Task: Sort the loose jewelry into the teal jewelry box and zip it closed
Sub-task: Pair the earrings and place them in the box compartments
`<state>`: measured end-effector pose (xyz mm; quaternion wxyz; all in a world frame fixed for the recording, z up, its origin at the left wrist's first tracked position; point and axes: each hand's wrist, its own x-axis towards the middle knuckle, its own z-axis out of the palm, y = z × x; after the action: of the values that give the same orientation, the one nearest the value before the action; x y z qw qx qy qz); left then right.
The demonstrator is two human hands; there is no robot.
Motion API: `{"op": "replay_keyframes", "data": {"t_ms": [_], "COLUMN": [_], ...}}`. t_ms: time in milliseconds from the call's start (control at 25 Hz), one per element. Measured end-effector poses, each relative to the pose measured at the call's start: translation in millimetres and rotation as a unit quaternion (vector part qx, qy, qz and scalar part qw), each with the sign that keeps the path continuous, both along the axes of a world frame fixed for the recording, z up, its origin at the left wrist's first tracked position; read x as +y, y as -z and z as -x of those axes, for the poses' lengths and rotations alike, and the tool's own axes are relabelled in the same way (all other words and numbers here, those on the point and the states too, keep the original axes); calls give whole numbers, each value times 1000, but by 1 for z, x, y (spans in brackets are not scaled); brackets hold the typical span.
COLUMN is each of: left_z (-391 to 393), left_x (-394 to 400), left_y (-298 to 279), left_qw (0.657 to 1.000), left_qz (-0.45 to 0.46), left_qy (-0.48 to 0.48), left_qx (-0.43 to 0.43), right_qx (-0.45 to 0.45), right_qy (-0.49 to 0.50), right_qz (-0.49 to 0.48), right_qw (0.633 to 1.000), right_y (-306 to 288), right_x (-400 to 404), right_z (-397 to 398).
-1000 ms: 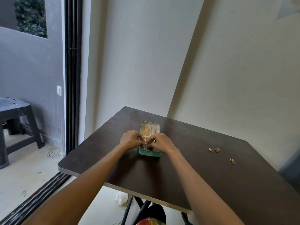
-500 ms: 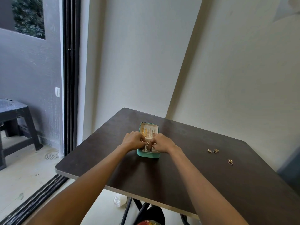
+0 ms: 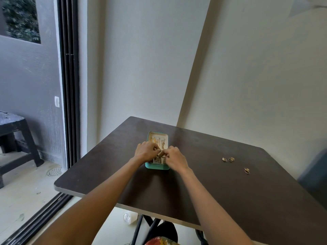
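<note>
The teal jewelry box [image 3: 156, 167] lies open in the middle of the dark table [image 3: 221, 195]. Its raised lid [image 3: 158, 137] shows several gold pieces on a cream lining. My left hand [image 3: 146, 151] and my right hand [image 3: 175, 156] hover over the box's near half, fingers curled, fingertips meeting over the compartments. They seem to pinch a small jewelry piece between them, which is too small to make out. Two loose gold rings [image 3: 227, 159] lie side by side on the table to the right. A third gold ring [image 3: 246, 170] lies nearer the right edge.
The table stands in a corner against cream walls. A sliding door track [image 3: 69, 85] runs along the left, with a dark stool [image 3: 14, 138] outside. A white bottle [image 3: 127, 218] lies on the floor under the table's front edge.
Both hands have stayed over the box with only small finger movements. The view has shifted slightly; the loose rings have not moved.
</note>
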<state>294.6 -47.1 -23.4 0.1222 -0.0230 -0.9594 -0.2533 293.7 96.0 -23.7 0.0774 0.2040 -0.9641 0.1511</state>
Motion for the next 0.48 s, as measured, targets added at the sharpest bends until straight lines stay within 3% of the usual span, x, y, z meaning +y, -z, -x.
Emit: {"op": "replay_keyframes", "data": {"t_ms": [240, 480], "left_z": [6, 19], "left_x": [40, 166], "left_y": [-5, 4], "left_qw": [998, 990], "left_qz": [-44, -68], "left_qy": [33, 112], "left_qx": [43, 50], "right_qx": [54, 61], "right_qy": [69, 219], "right_qz": [138, 214], "right_qw": [987, 950], "right_y": [-8, 6], "right_x": [28, 133], "right_z": [3, 6]}}
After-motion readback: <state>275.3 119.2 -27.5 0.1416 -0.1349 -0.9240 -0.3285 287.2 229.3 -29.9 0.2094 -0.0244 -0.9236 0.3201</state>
